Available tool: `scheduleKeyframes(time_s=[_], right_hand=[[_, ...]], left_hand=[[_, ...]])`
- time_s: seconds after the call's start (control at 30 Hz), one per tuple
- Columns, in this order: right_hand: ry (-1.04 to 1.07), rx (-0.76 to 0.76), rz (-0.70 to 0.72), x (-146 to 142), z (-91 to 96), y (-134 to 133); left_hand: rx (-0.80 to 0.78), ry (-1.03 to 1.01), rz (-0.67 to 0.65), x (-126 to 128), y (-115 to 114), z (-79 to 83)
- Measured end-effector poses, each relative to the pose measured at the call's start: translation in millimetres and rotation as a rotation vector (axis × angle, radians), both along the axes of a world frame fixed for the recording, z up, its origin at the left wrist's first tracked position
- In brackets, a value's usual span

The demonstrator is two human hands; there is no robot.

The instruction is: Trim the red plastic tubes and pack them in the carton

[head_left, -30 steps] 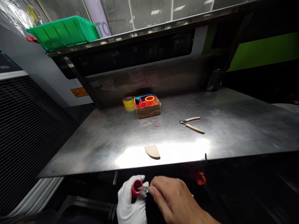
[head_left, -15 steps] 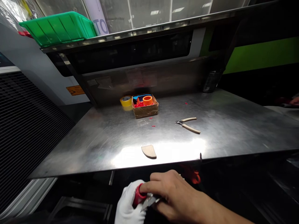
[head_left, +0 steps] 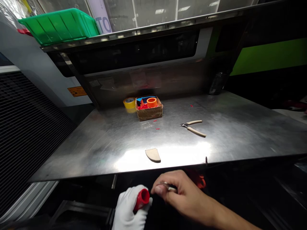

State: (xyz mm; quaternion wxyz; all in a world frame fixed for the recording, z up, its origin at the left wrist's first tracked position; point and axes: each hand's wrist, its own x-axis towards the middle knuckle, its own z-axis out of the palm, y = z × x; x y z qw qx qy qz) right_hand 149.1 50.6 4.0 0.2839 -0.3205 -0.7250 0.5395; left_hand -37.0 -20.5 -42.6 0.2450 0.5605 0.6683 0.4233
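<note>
Left hand (head_left: 128, 209): white-gloved, bottom of the frame, a bit left of centre; fingers are wrapped snugly around the red tube.
Red tube (head_left: 139, 203): it's held in the glove at the bottom centre, tilted, with its open end pointed up and towards the right of the frame.
Right hand (head_left: 183, 191): bare, seen just right of the tube, not touching it; a small metal tool (head_left: 171, 189) is pinched between thumb and curled fingers, though most of it is hidden and blurred.
Table (head_left: 107, 140): shiny metal, stretched across the middle of the frame.
Tan wedge (head_left: 153, 155): left flat near the table's front edge, lower centre.
Pliers (head_left: 197, 132): laid right of centre, pale handles spread.
Cardboard box (head_left: 150, 114): placed centre, towards the back; an orange ring (head_left: 152, 104) and some red bits are kept in it.
Yellow tape (head_left: 128, 104): parked just left of the box.
Red slivers (head_left: 157, 129): a couple are scattered just below the box, and one more is spotted farther right.
Green bin (head_left: 59, 28): perched on the shelf, upper left.
</note>
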Motion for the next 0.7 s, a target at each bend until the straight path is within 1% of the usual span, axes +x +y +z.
scheduleKeyframes(time_s=[0.1, 0.2, 0.23, 0.27, 0.3, 0.33, 0.4, 0.43, 0.47, 0.53, 0.57, 0.63, 0.7], right_hand=[[0.02, -0.22, 0.097, -10, -2.3, -11], [0.086, -0.346, 0.139, -19, -5.5, -18], [0.103, -0.354, 0.141, -21, -7.0, -19], [0.098, -0.318, 0.127, -22, -8.7, -20], [0.078, -0.24, 0.107, -23, -10.5, -21], [0.046, -0.126, 0.084, -23, -12.3, -21], [-0.013, 0.127, 0.039, -22, -14.7, -21], [-0.018, 0.219, 0.028, -20, -15.1, -20], [-0.007, 0.268, 0.017, -18, -14.9, -18], [0.025, 0.27, -0.032, -13, -13.1, -15], [0.035, 0.254, -0.071, -10, -12.0, -12], [0.016, 0.227, -0.144, -6, -11.1, -8], [-0.043, 0.225, -0.176, -4, -12.4, -4]], left_hand=[[0.183, 0.131, -0.023, -4, 0, -13.7], [0.344, 0.25, -0.044, -5, 0, -24.2], [0.374, 0.267, -0.048, -4, 0, -26.3], [0.396, 0.262, -0.047, -4, 0, -27.5], [0.401, 0.234, -0.041, -2, 0, -27.9], [0.381, 0.185, -0.028, 0, 0, -27.4], [0.251, 0.036, 0.007, 4, 0, -23.5], [0.142, -0.066, 0.02, 7, 0, -20.3], [0.012, -0.18, 0.03, 9, 1, -16.5], [-0.23, -0.424, 0.001, 12, 3, -8.2], [-0.316, -0.549, -0.033, 12, 3, -4.2], [-0.409, -0.787, -0.081, 11, 4, 2.4], [-0.458, -1.022, -0.079, 9, 3, 6.8]])
